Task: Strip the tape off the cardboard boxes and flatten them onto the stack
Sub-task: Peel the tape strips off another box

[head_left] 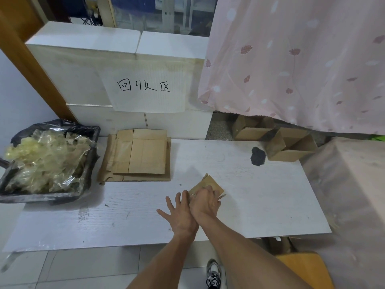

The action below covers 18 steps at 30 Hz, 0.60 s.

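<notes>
- The small cardboard box (210, 184) lay under our hands on the white tabletop (260, 195), right of centre and near the front edge, well apart from the stack (141, 155).
- Our left hand (181, 215) was spread wide, fingers straight, with its fingertips at the box's near edge. Our right hand (205, 203) lay over the box and partly across the left. We could not tell whether its fingers were pressing flat or curled round an edge.
- We judged the box light and thin, stiff across its panels but ready to fold along the creases. A flap edge stuck out on the right, so it was not fully flat.
- It would probably slide on the smooth top. The best hold seemed to be a pinch at the long edges, or a flat palm on the middle panel.
- We saw no tape on it, though most of it was hidden by our hands.
- The stack of flattened boxes sat at the back of the tabletop, just beside a black-lined bin (89, 142) heaped with clear stripped tape (41, 159).
- Two open boxes (291, 147) waited at the far right corner, beside a dark patch (258, 156) on the tabletop.
- Behind stood white cartons (83, 69) with a handwritten paper sign (143, 88), and a pink curtain (302, 59) hung at the right.
- Below were pale floor tiles (62, 268), one shoe (213, 274), and a yellow stool (302, 265).
</notes>
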{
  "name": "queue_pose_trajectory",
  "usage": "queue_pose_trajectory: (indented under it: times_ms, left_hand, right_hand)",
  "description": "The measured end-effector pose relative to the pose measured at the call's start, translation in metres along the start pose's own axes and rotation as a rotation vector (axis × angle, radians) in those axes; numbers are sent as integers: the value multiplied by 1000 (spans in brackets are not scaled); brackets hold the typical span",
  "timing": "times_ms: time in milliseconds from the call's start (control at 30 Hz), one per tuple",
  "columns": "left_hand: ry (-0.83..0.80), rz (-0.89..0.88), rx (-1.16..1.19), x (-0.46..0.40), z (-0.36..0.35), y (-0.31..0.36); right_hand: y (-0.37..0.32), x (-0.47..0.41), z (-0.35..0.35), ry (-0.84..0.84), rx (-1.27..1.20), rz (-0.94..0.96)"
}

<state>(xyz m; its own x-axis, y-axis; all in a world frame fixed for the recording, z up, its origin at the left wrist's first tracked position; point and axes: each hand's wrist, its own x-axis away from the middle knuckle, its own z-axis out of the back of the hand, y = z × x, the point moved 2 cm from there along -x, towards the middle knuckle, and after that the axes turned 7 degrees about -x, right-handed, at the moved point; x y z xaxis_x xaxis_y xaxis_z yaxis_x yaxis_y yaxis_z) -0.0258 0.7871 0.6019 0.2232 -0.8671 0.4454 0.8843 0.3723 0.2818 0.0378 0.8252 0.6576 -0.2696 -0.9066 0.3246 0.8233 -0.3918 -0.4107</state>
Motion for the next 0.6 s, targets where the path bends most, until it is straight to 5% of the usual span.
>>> queue_pose_trajectory:
  times_ms: [333, 600]
  left_hand:
    - [-1, -4, -25, -2, -3, -1]
    - [2, -17, -34, -4, -5, 0]
  right_hand:
    - [5, -8, -7, -125, -31, -29]
    - [14, 2, -2, 70, -179, -5]
